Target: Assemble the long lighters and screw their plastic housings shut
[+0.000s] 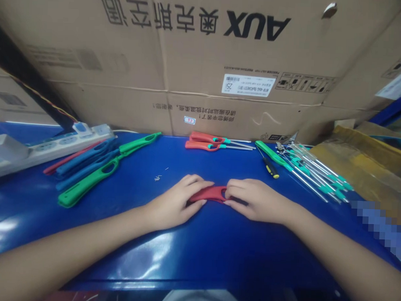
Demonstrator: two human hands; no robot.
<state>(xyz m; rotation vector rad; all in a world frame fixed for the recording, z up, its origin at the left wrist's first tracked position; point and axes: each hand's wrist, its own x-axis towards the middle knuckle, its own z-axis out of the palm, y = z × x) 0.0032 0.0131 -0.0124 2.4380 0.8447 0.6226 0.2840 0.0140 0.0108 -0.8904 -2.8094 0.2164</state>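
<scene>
You've got the red handle (207,194) lying crosswise between your two hands, low over the middle of the blue table (144,258), straight in front of you. Your left hand (174,200) pinches its left end, fingers along the far edge and thumb on the near one; your right hand (261,200) has curled fingers closed around the end by the loop, their tips partly hidden. Gripping both ends probably keeps it from twisting. Just beyond your left hand lie tiny metal pieces (157,178), near enough for a sleeve or wrist to scatter. Over on the left, green handles (89,184) and blue handles (88,159) lie beside the power strip (64,142), seemingly grouped by kind. Ahead sit red lighters (203,145) with rods; to the right, a screwdriver (271,169) and a bundle of metal rods (313,170), likely set within reach. The cardboard (196,86) walls off the far side, but nothing stands between your hands.
</scene>
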